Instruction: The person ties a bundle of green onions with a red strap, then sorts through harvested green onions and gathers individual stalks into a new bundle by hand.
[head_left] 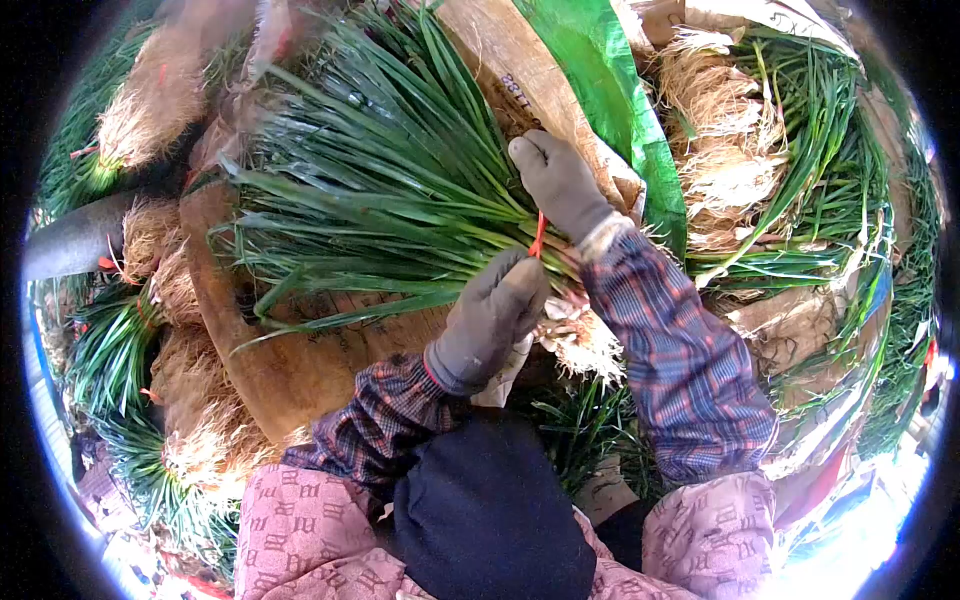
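Note:
A large bunch of long green leafy plants [390, 200] fans out toward the upper left, its pale roots [582, 345] at the lower right. An orange-red tie [539, 236] crosses its stems. My gloved left hand [500, 305] is closed on the tie at the near side of the stems. Above the stems, my gloved right hand [558, 178] has its fingers curled closed beside the leaves; what it grips, if anything, is hidden. Brown sheeting [250, 370] lies under the bunch.
Tied bunches with dry roots [160, 90] lie at the left, with more roots [205, 400] lower down. A green sheet [610, 90] runs behind my right hand. At the right is a root pile [715, 140] with green leaves.

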